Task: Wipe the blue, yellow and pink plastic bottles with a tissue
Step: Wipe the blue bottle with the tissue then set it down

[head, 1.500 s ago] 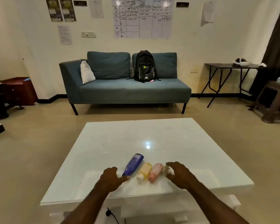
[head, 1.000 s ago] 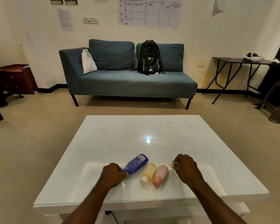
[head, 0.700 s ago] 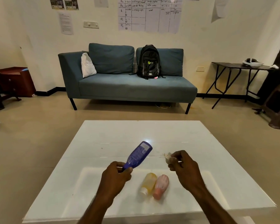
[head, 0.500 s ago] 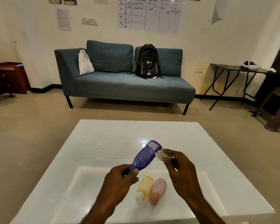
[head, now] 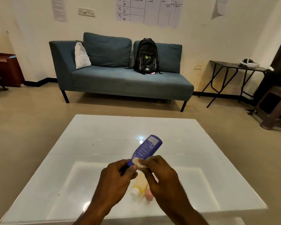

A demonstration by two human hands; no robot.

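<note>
My left hand (head: 114, 179) grips the cap end of the blue bottle (head: 147, 147), which tilts up and away above the white table (head: 104, 143). My right hand (head: 161, 174) pinches a small crumpled tissue (head: 139, 162) against the bottle's lower body, right next to my left thumb. The yellow bottle (head: 140, 186) with its white cap lies flat on the table beneath my hands. Beside it on the right lies the pink bottle (head: 148, 194), mostly hidden by my right hand.
Beyond the table stands a blue sofa (head: 120, 78) with a black backpack (head: 146, 56) and a white cushion (head: 81, 56). A dark folding table (head: 234, 67) and a brown stool (head: 274, 106) are at the right, a red cabinet (head: 5, 69) at the left.
My left hand lifted the blue bottle off the table. My right hand brought the tissue over and down the bottle until it pressed near the cap end.
</note>
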